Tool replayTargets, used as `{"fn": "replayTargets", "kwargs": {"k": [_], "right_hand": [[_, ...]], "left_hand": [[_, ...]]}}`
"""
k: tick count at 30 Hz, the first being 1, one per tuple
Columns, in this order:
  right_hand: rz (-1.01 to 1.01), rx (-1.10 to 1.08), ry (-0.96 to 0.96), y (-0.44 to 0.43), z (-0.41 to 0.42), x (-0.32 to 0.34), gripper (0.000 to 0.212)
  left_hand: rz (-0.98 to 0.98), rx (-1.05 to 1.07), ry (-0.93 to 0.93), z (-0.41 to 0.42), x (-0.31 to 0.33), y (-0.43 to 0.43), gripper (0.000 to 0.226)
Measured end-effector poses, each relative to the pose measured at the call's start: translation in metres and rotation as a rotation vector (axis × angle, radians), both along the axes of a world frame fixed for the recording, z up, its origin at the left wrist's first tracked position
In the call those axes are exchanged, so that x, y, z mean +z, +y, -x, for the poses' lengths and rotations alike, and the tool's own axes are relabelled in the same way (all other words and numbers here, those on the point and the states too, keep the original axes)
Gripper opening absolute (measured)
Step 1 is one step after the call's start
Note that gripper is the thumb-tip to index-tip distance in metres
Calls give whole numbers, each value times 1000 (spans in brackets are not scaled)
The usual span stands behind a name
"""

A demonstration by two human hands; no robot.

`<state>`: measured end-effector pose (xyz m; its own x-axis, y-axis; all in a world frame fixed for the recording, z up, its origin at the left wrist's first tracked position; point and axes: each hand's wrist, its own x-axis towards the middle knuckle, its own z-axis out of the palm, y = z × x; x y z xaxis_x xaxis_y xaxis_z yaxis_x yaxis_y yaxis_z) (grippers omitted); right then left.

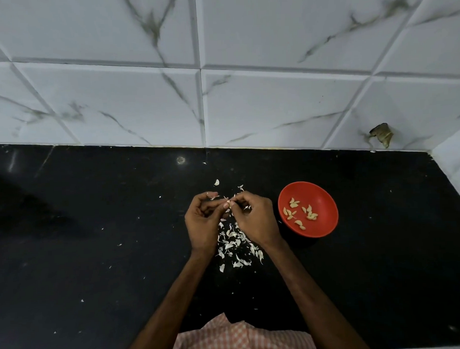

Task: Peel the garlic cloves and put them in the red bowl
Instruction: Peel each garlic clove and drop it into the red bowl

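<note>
Over the black counter (96, 257), my left hand (203, 225) and my right hand (256, 220) meet at their fingertips, pinching a small garlic clove (227, 201) between them. Most of the clove is hidden by my fingers. To the right of my right hand stands the red bowl (326, 210) with several peeled, pale yellow cloves (293, 203) lying in it. Beneath and between my hands lies a heap of white garlic skins (234, 244).
A white marble-patterned tiled wall (220, 83) rises behind the counter and turns the corner at the far right. A broken patch (382, 135) shows in the wall low on the right. Stray skin flakes (217, 182) dot the counter.
</note>
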<state>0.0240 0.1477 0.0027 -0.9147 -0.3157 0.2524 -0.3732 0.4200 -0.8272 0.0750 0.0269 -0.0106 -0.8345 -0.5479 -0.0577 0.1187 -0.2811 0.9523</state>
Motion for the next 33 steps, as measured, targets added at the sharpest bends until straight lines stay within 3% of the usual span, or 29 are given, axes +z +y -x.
{"fn": "replayTargets", "kwargs": {"k": [5, 13, 25, 30, 33], "right_hand": [[-34, 43, -33, 0, 5, 4, 3], [75, 29, -163, -4, 3, 3, 4], [301, -55, -438, -8, -1, 0, 6], [231, -107, -332, -11, -1, -3, 4], [132, -113, -233, -10, -1, -2, 3]], "left_hand": [[63, -26, 28, -2, 1, -2, 29], [144, -37, 34, -3, 0, -3, 27], [-33, -25, -37, 2, -6, -5, 19], [114, -64, -126, 2, -5, -2, 10], [105, -85, -149, 1, -1, -2, 11]]}}
